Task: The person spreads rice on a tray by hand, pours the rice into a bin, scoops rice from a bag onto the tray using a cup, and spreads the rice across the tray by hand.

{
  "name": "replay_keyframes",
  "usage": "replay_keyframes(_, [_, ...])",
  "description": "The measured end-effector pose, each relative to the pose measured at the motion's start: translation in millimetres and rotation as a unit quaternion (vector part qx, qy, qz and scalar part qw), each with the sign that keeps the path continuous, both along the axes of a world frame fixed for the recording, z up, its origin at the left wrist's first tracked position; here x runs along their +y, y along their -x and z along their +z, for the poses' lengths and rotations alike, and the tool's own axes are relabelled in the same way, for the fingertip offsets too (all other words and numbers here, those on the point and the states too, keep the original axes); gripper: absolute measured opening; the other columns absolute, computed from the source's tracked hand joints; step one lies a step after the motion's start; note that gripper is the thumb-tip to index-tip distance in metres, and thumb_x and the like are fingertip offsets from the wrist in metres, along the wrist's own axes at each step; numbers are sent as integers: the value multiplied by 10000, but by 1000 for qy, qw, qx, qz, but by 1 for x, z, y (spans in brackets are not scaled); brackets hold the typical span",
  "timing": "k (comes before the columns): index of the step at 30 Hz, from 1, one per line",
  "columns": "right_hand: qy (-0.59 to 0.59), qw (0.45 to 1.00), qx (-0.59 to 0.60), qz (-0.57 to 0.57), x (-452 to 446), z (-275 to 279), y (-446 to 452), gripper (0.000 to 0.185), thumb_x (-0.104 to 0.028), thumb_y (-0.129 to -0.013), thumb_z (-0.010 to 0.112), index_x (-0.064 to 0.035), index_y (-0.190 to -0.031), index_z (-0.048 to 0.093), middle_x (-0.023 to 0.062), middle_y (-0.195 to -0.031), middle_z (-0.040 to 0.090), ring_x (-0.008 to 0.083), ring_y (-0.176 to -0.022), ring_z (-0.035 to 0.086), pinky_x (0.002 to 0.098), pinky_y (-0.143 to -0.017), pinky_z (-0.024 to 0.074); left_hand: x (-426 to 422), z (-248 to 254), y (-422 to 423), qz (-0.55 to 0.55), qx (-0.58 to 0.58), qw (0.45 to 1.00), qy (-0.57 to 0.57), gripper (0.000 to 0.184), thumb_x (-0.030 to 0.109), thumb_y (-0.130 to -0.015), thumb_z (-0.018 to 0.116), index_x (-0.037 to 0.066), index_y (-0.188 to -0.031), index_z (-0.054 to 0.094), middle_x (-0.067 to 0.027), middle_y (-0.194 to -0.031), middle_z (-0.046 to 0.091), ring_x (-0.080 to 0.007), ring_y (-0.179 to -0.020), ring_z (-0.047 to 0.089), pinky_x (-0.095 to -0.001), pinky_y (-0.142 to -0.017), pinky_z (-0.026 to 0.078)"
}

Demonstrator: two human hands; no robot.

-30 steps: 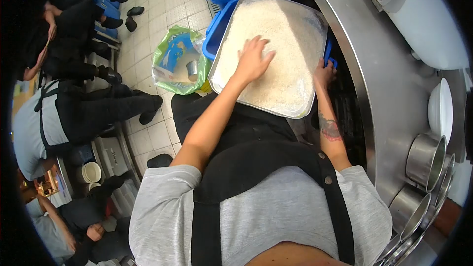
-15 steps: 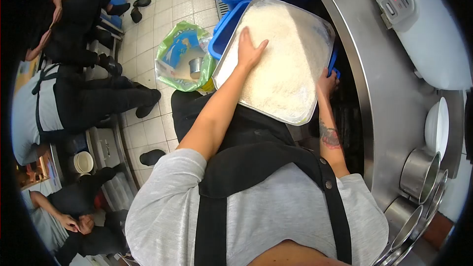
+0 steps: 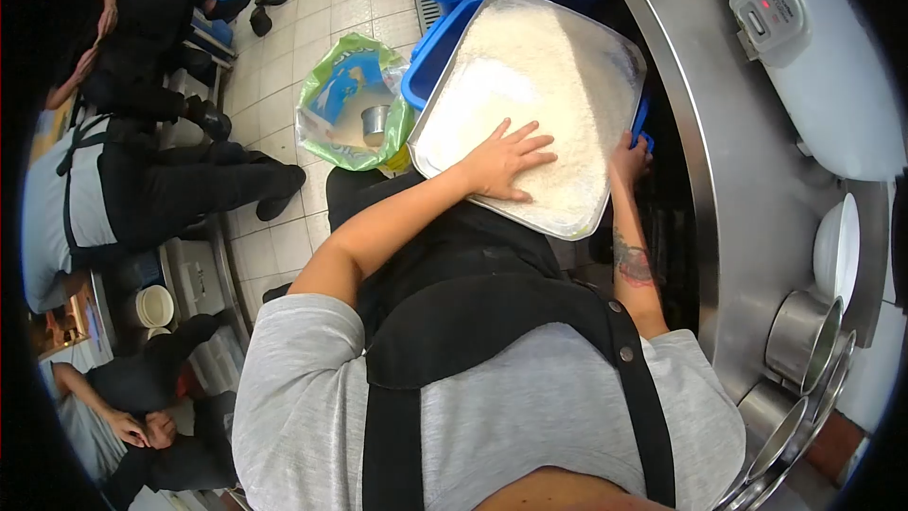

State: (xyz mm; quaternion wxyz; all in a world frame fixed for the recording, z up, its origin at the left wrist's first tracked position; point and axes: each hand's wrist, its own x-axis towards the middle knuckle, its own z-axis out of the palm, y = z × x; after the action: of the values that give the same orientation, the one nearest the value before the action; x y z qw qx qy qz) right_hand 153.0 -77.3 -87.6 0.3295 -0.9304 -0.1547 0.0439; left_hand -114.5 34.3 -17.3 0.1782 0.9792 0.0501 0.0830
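Containing pale powder (image 3: 567, 76), the tray (image 3: 569, 234) rests over the blue tub (image 3: 410, 86), probably for support — the left hand (image 3: 503, 163) lies spread inside it. At its right edge, the right hand (image 3: 629, 161) seems steadying; its grip I cannot tell.

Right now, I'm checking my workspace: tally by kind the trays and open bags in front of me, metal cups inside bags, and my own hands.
Tray: 1
Open bag: 1
Metal cup: 1
Hands (left hand, right hand): 2
Total: 5
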Motion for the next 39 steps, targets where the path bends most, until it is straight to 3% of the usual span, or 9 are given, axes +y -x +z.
replay_keyframes(3, [11, 1000, 10, -11, -1, 10, 6, 537, -467, -908, 509, -68, -1268, 505, 264, -1322, 429, 447, -1220, 398, 582, -1011, 306, 12, -3, -2, 4, 21, 998, -52, 716, 553, -718, 684, 296, -1351, 471, -48, -1487, 350, -330, -1420, 201, -683, -1071, 167])
replay_keyframes(6, [21, 1000, -6, -13, -2, 9, 5, 522, -466, -907, 511, -78, -1255, 516, 260, -1314, 442, 453, -1209, 404, 584, -996, 319, 40, -5, -23, 55, 13, 996, -75, 695, 560, -730, 676, 280, -1337, 487, -43, -1471, 367, -321, -1419, 198, -691, -1053, 184])
replay_keyframes(12, [14, 1000, -14, -23, -1, 7, 5, 515, -463, -903, 516, -77, -1242, 528, 248, -1266, 496, 443, -1186, 432, 571, -988, 332, 80, -32, -77, 315, -71, 946, -31, 500, 428, -780, 680, 232, -1230, 579, -59, -1389, 454, -358, -1342, 313, -662, -1046, 236])
replay_keyframes(13, [19, 999, -16, -24, -1, 9, 5, 519, -465, -900, 520, -76, -1244, 528, 246, -1268, 496, 440, -1185, 434, 568, -987, 336, 73, -33, -79, 327, -120, 935, -65, 434, 354, -797, 675, 196, -1195, 600, -79, -1325, 500, -376, -1229, 416, -633, -969, 328])
replay_keyframes(18, [27, 999, -19, -22, 0, -8, -4, 536, -504, -898, 505, -142, -1293, 517, 244, -1297, 469, 429, -1195, 431, 520, -1019, 328, 14, -19, -58, 311, -87, 946, -39, 196, 141, -794, 618, 110, -986, 595, -105, -1059, 563, -350, -931, 531, -498, -744, 458])
replay_keyframes(23, [11, 1000, -9, -21, 1, -7, -4, 554, -506, -897, 505, -123, -1297, 518, 253, -1288, 476, 444, -1195, 424, 527, -1023, 330, -13, -7, -45, 286, -1, 950, 127, 186, 28, -790, 549, 34, -975, 572, -203, -957, 596, -419, -822, 608, -497, -694, 508])
replay_keyframes(32, [14, 1000, -5, -21, -1, 3, 1, 558, -506, -893, 505, -120, -1297, 510, 233, -1312, 462, 448, -1209, 421, 547, -995, 357, 9, 64, -76, 202, -351, 905, 135, 324, -108, -749, 438, -21, -1027, 579, -271, -956, 604, -435, -919, 575, -444, -845, 472])
replay_keyframes(36, [34, 999, -7, -21, -1, 4, 0, 552, -502, -890, 509, -128, -1296, 506, 218, -1316, 460, 453, -1204, 424, 557, -980, 373, -32, 29, -74, 223, -154, 958, 96, 404, 70, -743, 571, 20, -1144, 551, -267, -1250, 480, -392, -1203, 445, -628, -948, 353])
replay_keyframes(39, [26, 999, -14, -13, -1, -4, -5, 553, -501, -889, 515, -126, -1295, 509, 215, -1313, 464, 451, -1205, 420, 551, -996, 355, -65, 12, -61, 110, -15, 994, 5, 547, 271, -795, 611, 114, -1306, 493, -182, -1440, 348, -357, -1378, 265, -728, -1002, 227])
